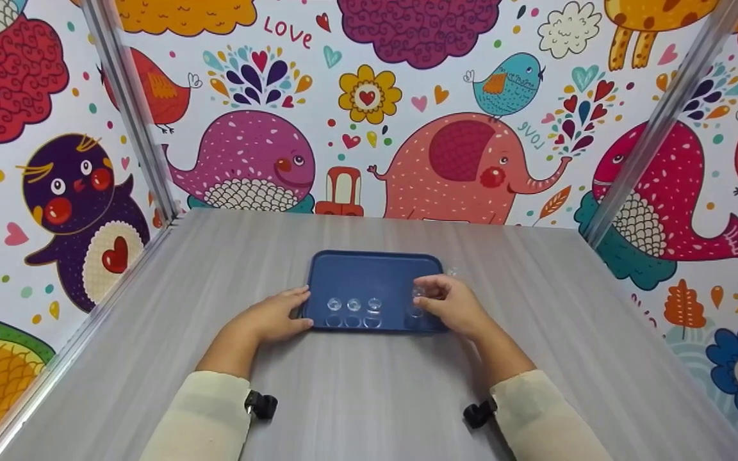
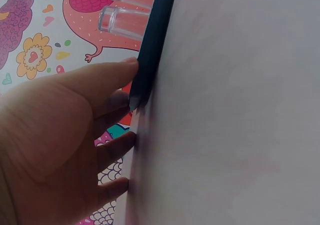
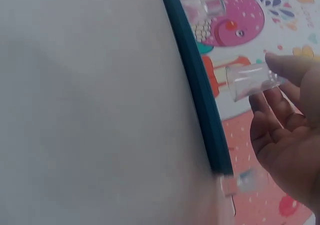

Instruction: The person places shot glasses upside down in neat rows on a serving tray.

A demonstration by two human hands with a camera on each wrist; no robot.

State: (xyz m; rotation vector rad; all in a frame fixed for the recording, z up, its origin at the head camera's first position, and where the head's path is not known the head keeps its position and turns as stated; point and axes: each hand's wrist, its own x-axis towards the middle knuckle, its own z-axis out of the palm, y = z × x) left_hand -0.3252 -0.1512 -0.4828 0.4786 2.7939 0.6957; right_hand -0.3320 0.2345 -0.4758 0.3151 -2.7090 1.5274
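A blue tray (image 1: pixel 369 272) lies on the table with three small clear shot glasses in a row near its front edge, among them the left glass (image 1: pixel 334 305), the middle glass (image 1: pixel 353 305) and the right glass (image 1: pixel 374 304). My right hand (image 1: pixel 462 306) pinches another clear shot glass (image 3: pixel 252 81) by its narrower end, wide end downward, over the tray's right part. At the tray's left edge rests my left hand (image 1: pixel 274 315), fingers spread. Its thumb (image 2: pixel 112 75) touches the rim in the left wrist view, and the other fingertips are at the tabletop.
One more clear glass (image 1: pixel 451 272) stands on the table just outside the tray's right edge, partly behind my right hand. Printed panels (image 1: pixel 369 128) wall the grey table (image 1: pixel 369 397) at the back and sides, with metal posts (image 1: pixel 145 128) at the corners.
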